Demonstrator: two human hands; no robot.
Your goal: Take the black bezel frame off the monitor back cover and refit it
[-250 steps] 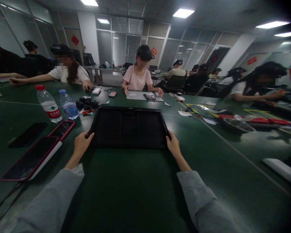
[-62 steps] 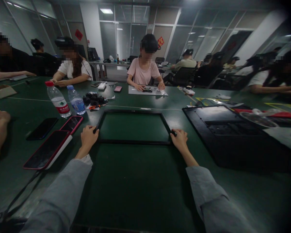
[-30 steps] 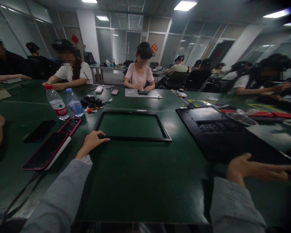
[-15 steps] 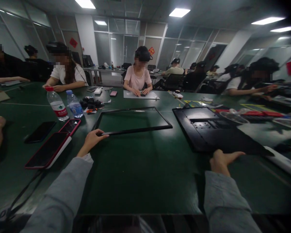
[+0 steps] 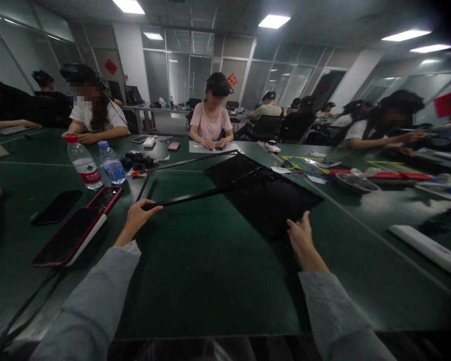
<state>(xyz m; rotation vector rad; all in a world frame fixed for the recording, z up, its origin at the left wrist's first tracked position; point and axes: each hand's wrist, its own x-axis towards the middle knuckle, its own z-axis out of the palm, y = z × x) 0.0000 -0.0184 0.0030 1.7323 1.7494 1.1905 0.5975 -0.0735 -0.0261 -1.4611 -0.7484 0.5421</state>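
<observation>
Left of centre in the frame, the left hand pinched the near left corner of a black monitor bezel, tilted over the green table. Right of centre, the right hand touched the near edge of a black back cover; its finger closure could not be told. The step seemed to be positioning both parts; the next move called, I judged, for care where their edges crossed.
</observation>
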